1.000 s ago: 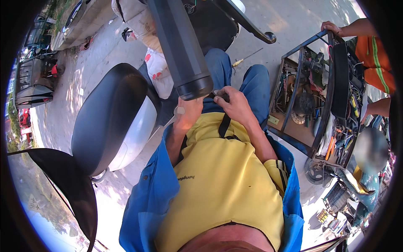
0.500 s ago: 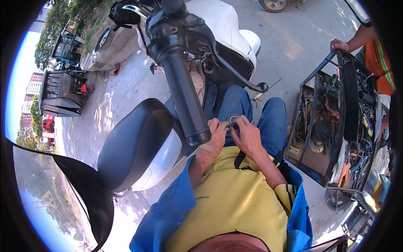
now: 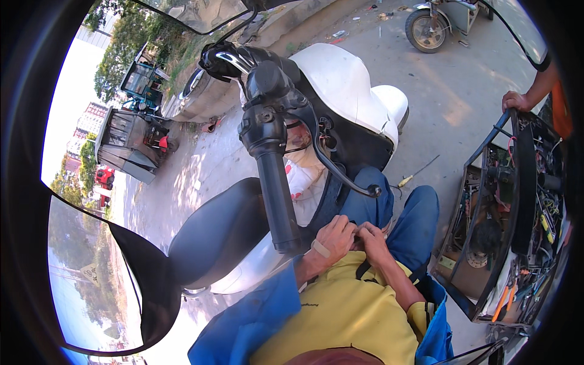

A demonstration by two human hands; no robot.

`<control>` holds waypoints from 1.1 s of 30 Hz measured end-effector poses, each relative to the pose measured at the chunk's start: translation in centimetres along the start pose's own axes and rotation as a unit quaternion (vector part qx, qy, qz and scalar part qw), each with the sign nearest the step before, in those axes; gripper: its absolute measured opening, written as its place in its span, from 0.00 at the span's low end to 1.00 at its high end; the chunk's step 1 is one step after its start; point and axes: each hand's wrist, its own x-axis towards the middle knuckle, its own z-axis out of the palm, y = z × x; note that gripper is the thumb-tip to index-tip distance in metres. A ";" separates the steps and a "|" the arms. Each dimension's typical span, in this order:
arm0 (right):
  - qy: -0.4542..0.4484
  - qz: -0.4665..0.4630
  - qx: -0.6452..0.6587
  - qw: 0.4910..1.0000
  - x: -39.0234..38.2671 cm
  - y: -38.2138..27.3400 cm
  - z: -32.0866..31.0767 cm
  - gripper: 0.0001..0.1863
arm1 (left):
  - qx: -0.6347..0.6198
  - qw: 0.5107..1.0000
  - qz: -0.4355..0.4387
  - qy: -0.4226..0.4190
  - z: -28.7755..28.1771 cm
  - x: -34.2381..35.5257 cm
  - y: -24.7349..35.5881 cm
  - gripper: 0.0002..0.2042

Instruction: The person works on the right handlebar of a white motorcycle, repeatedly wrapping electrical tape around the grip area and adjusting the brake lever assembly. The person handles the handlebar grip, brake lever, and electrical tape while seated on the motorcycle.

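The person's yellow shirt (image 3: pixel 344 319) and open blue jacket (image 3: pixel 249 322) are nearest. Just past the shirt, the left hand (image 3: pixel 334 237) and right hand (image 3: pixel 372 243) meet above the lap, both narrow, their fingertips pinched together on a small dark part (image 3: pixel 354 225). The part sits between the two hands; the fingers hide most of it, so its shape cannot be told. A tan strip (image 3: pixel 320 248) crosses the back of the left wrist.

Beyond the hands are the knees in blue trousers (image 3: pixel 420 225). To the left, a scooter's black seat (image 3: pixel 219 231) and black handlebar grip (image 3: pixel 277 201) stand near, the grip's end just beside the left wrist. A brake lever (image 3: pixel 340 167) curves out from the bar toward the knees. Past the grip lies a pale bag with red marks (image 3: pixel 298 179), and farther off is the scooter's white front (image 3: pixel 337 73).

A screwdriver (image 3: pixel 404 181) lies on the ground past the knees. On the right stands a black-framed tool rack (image 3: pixel 524 201) crowded with tools, among them orange-handled pliers (image 3: pixel 506 298); a co-worker's hand (image 3: pixel 516 101) grasps its far corner.

Farthest away are a spoked wheel (image 3: pixel 427 31) of another vehicle, a grey covered tricycle (image 3: pixel 126 143) and trees (image 3: pixel 112 79).
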 end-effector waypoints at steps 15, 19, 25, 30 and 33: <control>-0.059 -0.363 -0.667 0.648 -2.2 0.5 -1.2 0.09 | -0.488 0.821 -0.193 0.224 -3.0 -2.8 -2.6 0.05; -0.117 -0.310 -0.732 0.596 0.0 4.7 -2.0 0.11 | -0.507 0.804 -0.213 0.228 -3.0 -3.6 -2.9 0.05; -0.125 -0.321 -0.649 0.678 -1.7 0.3 -0.3 0.13 | -0.509 0.797 -0.228 0.233 -3.4 -3.9 -4.0 0.06; -0.055 -0.324 -0.620 0.712 -1.9 -1.2 0.6 0.12 | -0.509 0.802 -0.189 0.249 -4.3 -2.3 -3.7 0.06; 0.013 -0.378 -0.504 0.777 -1.8 -5.2 3.7 0.12 | -0.546 0.780 -0.177 0.249 -4.6 -1.6 -5.1 0.06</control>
